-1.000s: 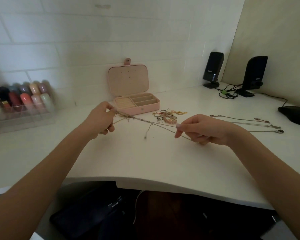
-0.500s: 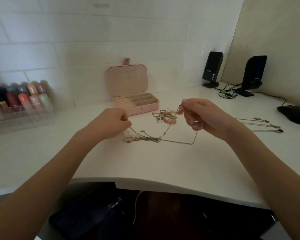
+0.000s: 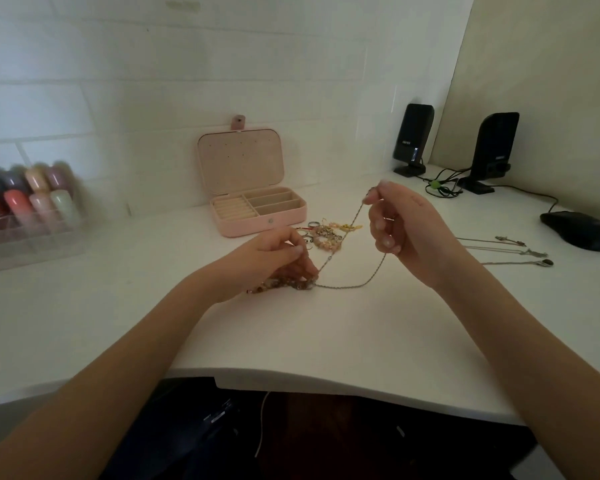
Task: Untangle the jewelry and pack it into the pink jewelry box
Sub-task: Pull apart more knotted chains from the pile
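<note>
- Head view, hands: right hand [image 3: 400, 221] pinches the thin silver chain necklace [image 3: 357, 284] aloft; left hand [image 3: 274, 258] pins the knotted bundle of chains [image 3: 284, 284] on the white bench [image 3: 326, 334].
- Risk: pulling harder could tighten the knot or snap a link.
- Risk: slack could snag the loose rings and bracelets [image 3: 326, 235] before the open pink jewelry box [image 3: 257, 206].

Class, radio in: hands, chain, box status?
Right hand pinches thin silver chain aloft. Left hand pins tangled beaded clump. Open pink jewelry box empty.
</note>
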